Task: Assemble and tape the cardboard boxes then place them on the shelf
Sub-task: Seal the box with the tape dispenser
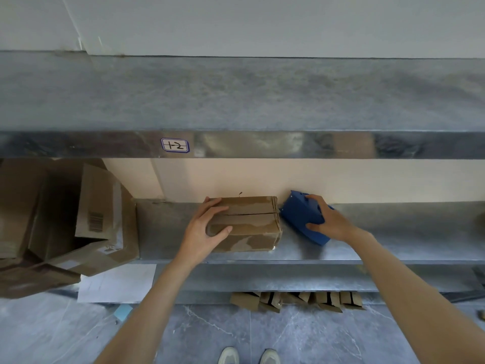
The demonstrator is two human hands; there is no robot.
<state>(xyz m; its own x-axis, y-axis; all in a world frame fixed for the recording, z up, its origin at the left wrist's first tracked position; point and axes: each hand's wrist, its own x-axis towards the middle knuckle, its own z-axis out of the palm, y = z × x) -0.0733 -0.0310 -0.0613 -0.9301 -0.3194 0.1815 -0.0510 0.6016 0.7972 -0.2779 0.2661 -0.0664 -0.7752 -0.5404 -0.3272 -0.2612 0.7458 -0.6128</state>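
A small brown cardboard box (249,222) with clear tape over its closed top flaps rests on the middle metal shelf (393,232). My left hand (203,229) grips the box's left end, thumb on the front face and fingers over the top. Just right of the box, a blue tape dispenser (299,215) sits tilted on the shelf, touching the box's right end. My right hand (329,219) is wrapped around the dispenser from the right.
Large opened cardboard boxes (65,219) crowd the shelf's left end and hang over its edge. An upper shelf (236,101) carries a label "1-2" (175,145). Folded flat cartons (296,300) lie under the lowest shelf. A white sheet (118,283) lies at lower left.
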